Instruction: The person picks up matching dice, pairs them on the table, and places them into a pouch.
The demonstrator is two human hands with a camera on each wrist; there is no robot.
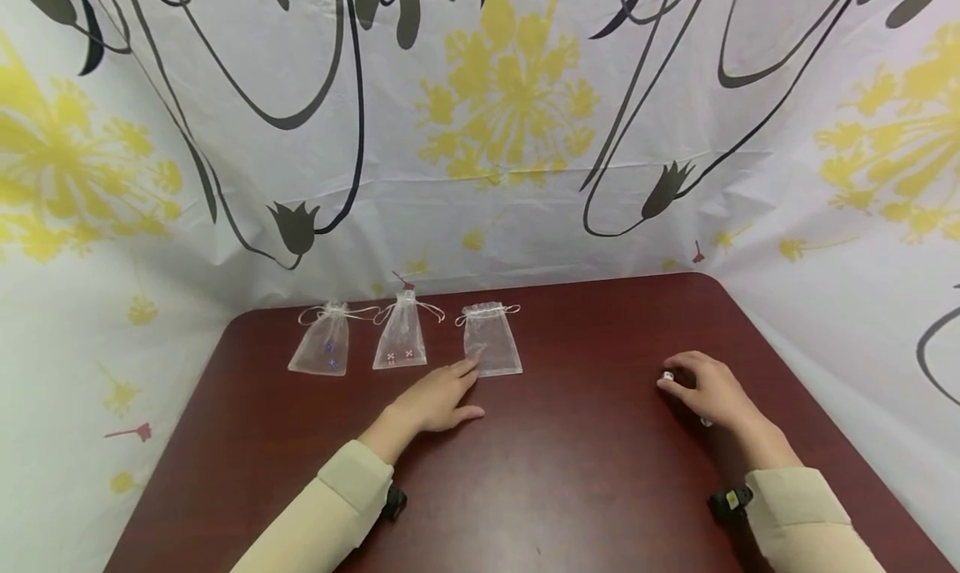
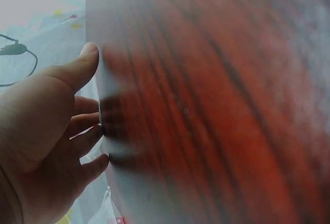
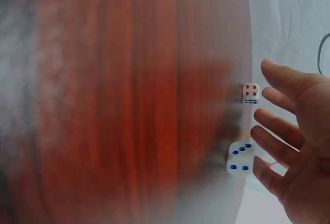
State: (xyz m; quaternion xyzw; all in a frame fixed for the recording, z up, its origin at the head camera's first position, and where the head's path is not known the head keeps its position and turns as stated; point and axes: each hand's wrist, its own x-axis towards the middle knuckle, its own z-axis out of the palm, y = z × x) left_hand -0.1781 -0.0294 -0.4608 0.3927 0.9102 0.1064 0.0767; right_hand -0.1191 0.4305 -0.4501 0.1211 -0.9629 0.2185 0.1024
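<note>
My right hand [image 1: 708,390] is at the right of the table, fingers loosely bent and spread. Between thumb and forefinger tips lies a small white die [image 1: 667,376]; in the right wrist view, this die [image 3: 250,93] shows red dots on top and the thumb stands off it. A second white die [image 3: 240,158] with blue dots lies by the little finger. Fingers extended, my left hand [image 1: 438,398] has its fingertips at the lower left corner of a sheer white drawstring bag [image 1: 492,344]. That bag lies flat, its cord at the far end.
Two more sheer drawstring bags lie further left: one bag [image 1: 324,340] shows blue-marked pieces inside, the other bag [image 1: 401,336] red-marked pieces. They lie near the far edge of the dark red wooden table [image 1: 555,473]. A patterned white cloth [image 1: 517,215] hangs behind.
</note>
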